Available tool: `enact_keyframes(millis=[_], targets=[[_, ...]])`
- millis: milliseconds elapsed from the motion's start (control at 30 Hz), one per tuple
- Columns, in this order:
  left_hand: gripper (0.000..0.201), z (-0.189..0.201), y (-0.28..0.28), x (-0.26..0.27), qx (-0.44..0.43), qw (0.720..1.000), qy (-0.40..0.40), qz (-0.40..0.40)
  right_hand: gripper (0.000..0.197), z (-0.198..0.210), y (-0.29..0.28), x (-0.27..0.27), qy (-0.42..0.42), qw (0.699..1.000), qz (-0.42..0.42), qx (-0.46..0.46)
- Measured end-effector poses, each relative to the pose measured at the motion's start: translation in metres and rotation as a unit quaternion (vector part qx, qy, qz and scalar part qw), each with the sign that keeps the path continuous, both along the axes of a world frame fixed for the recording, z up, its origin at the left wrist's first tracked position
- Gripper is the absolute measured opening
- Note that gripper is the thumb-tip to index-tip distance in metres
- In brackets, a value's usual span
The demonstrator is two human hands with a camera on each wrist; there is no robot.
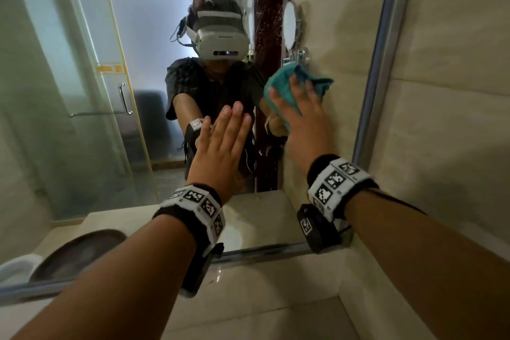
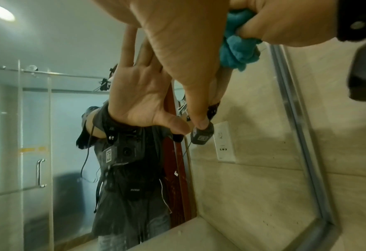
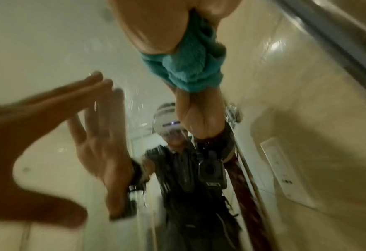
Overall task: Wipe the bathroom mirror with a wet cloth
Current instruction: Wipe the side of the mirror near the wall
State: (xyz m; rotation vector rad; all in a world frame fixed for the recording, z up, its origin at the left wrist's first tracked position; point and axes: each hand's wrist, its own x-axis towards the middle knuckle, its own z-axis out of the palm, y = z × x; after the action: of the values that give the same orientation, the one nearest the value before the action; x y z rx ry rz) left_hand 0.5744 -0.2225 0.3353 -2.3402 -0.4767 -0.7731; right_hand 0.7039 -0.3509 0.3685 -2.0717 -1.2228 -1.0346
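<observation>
The large bathroom mirror [image 1: 82,91] fills the wall ahead and reflects me and a glass shower door. My left hand [image 1: 220,141] lies flat on the glass with straight fingers, holding nothing; the left wrist view shows its palm [image 2: 177,42] meeting its own reflection. To its right and slightly higher, my right hand [image 1: 299,110] presses a bunched teal cloth [image 1: 287,83] against the mirror. Its fingers spread over the cloth [image 2: 238,49] while the thumb curls under it. In the blurred right wrist view the cloth [image 3: 190,68] bulges out beneath the palm [image 3: 156,30].
A metal frame [image 1: 380,63] edges the mirror on the right, with beige tiled wall [image 1: 455,91] beyond. The beige counter [image 1: 276,298] lies below my arms. A small round wall mirror [image 1: 289,25] and a dark oval tray [image 1: 77,251] appear as reflections.
</observation>
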Motion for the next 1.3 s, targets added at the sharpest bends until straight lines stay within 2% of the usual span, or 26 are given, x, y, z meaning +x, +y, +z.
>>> enact_keyframes(millis=[33,100,133,200,267,333,400,467,500,567,633,700,733,800,833,900,967,1033,1100,1167,1300], targets=[[0.12,-0.004,0.002,0.003,0.0,1.0,-0.014,-0.005,0.088,-0.023,0.003,0.002,-0.043,0.999,0.017,-0.022],[0.107,-0.011,0.005,0.009,0.004,0.999,-0.042,-0.025,0.074,-0.084,0.001,0.004,-0.14,0.981,0.045,-0.123],[0.108,-0.013,0.007,0.011,0.004,0.999,-0.044,-0.023,0.066,-0.111,-0.006,0.005,-0.175,0.967,0.034,-0.18],[0.127,-0.013,0.009,0.013,0.002,0.999,-0.033,0.004,0.061,-0.138,-0.021,0.007,-0.188,0.948,0.02,-0.254],[0.141,-0.013,0.008,0.013,0.004,0.999,-0.027,0.027,0.06,-0.132,-0.029,0.011,-0.207,0.938,0.041,-0.274],[0.143,-0.014,0.006,0.012,-0.004,0.999,-0.022,0.029,0.069,-0.107,-0.027,0.016,-0.202,0.956,0.048,-0.209],[0.143,-0.013,0.004,0.012,-0.013,0.999,-0.02,0.03,0.086,-0.069,-0.021,0.016,-0.1,0.991,0.022,-0.091],[0.143,-0.013,0.003,0.013,-0.012,0.999,-0.024,0.032,0.086,-0.04,-0.014,0.01,0.001,1.0,-0.007,0.008],[0.143,-0.013,0.003,0.014,-0.009,0.999,-0.028,0.032,0.086,-0.037,-0.01,0.008,0.022,0.999,-0.017,0.03],[0.145,-0.013,0.002,0.015,-0.008,0.999,-0.03,0.033,0.096,-0.055,-0.005,0.007,-0.024,0.999,-0.021,0.008],[0.149,-0.013,0.004,0.016,-0.002,0.999,-0.026,0.039,0.107,-0.101,-0.009,0.014,-0.127,0.988,0.009,-0.09],[0.151,-0.013,0.005,0.015,0.003,0.999,-0.018,0.046,0.107,-0.139,-0.025,0.018,-0.185,0.961,0.005,-0.205],[0.152,-0.013,0.004,0.015,0.002,0.999,-0.014,0.049,0.105,-0.147,-0.034,0.02,-0.198,0.952,0.0,-0.232],[0.152,-0.012,0.003,0.014,-0.005,0.999,-0.009,0.049,0.099,-0.141,-0.044,0.022,-0.196,0.953,0.02,-0.23],[0.152,-0.012,0.002,0.014,-0.008,0.999,-0.008,0.047,0.093,-0.13,-0.047,0.023,-0.176,0.963,0.022,-0.203],[0.152,-0.012,0.001,0.014,-0.015,0.999,-0.005,0.042,0.08,-0.103,-0.05,0.027,-0.045,0.995,0.013,-0.083],[0.151,-0.012,0.002,0.015,-0.018,0.999,-0.007,0.043,0.073,-0.08,-0.053,0.031,0.086,0.995,-0.022,0.039],[0.152,-0.012,0.001,0.014,-0.024,0.999,-0.006,0.04,0.071,-0.075,-0.052,0.03,0.136,0.983,-0.048,0.112],[0.151,-0.012,0.001,0.014,-0.026,0.999,-0.006,0.04,0.071,-0.086,-0.047,0.023,0.158,0.978,-0.07,0.114],[0.151,-0.012,0.002,0.013,-0.02,0.999,-0.004,0.04,0.075,-0.114,-0.045,0.015,0.186,0.978,-0.078,0.057],[0.15,-0.012,-0.001,0.01,-0.004,0.999,-0.001,0.044,0.074,-0.187,-0.064,0.001,0.257,0.964,0.002,-0.062]])
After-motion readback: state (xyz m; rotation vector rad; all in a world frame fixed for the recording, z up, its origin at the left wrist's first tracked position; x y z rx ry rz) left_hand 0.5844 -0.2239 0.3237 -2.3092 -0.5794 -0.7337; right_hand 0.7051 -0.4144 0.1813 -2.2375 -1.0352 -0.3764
